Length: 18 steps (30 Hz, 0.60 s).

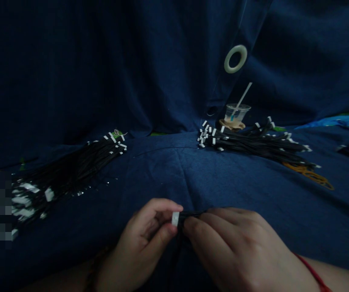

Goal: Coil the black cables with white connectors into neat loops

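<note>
My left hand point(144, 239) pinches a small white connector point(175, 219) between thumb and forefinger, low in the middle of the view. Black wires point(189, 213) run from that connector to the right into my right hand point(235, 243), whose fingers are closed around them. The two hands are close together, just above the blue cloth. Most of the held wires are hidden by the right hand. A dark strand appears to hang below the connector, but it is too dim to make out clearly.
Bundles of black cables with white connectors lie at the left point(71, 166) and the right point(253, 142). Orange rubber bands point(310, 174) rest beside the right bundle. Behind it stands a clear plastic cup point(238, 113) with a straw. Blue cloth point(159, 174) covers the surface; a dark curtain hangs behind.
</note>
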Motion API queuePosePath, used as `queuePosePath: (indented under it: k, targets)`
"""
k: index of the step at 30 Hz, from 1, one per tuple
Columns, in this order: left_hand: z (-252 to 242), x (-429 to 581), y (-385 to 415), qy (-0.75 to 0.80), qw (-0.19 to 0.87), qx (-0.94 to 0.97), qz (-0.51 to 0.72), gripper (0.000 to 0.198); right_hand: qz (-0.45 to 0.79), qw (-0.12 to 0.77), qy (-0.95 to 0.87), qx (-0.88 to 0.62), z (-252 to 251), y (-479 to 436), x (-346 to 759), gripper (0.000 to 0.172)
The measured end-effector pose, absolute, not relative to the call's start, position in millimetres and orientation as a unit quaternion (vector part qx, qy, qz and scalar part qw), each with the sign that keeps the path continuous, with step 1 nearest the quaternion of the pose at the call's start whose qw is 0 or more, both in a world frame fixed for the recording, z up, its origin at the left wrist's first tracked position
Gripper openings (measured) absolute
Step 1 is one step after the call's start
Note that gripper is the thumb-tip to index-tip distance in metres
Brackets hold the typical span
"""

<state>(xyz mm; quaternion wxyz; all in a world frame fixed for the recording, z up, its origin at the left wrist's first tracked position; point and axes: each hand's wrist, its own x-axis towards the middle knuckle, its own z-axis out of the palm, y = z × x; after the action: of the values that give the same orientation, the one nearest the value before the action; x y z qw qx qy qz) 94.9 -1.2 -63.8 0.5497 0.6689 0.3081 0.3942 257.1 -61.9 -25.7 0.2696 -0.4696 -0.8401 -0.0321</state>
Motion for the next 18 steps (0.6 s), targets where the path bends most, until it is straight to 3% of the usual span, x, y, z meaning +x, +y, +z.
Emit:
queuePosePath:
  k: [5, 9, 12, 18]
  targets:
    - [-59.4, 103.9, 10.1, 0.360, 0.597, 0.599, 0.394, 0.017, -0.097, 0.207, -0.841, -0.491, -19.1, -46.9, 271.5, 0.011]
    - [-67.3, 103.2, 25.4, 0.361, 0.582, 0.577, 0.445, 0.020, -0.189, 0.214, -0.791, -0.541, -8.2, -54.2, 284.8, 0.010]
    - [-75.2, 100.9, 31.8, 0.324, 0.588, 0.557, 0.489, 0.024, -0.140, 0.182, -0.823, -0.520, -14.4, -67.5, 280.5, 0.006]
    - [-74.3, 98.4, 27.2, 0.330, 0.585, 0.554, 0.492, 0.021, -0.005, 0.118, -0.822, -0.558, -38.0, -62.1, 251.3, 0.016]
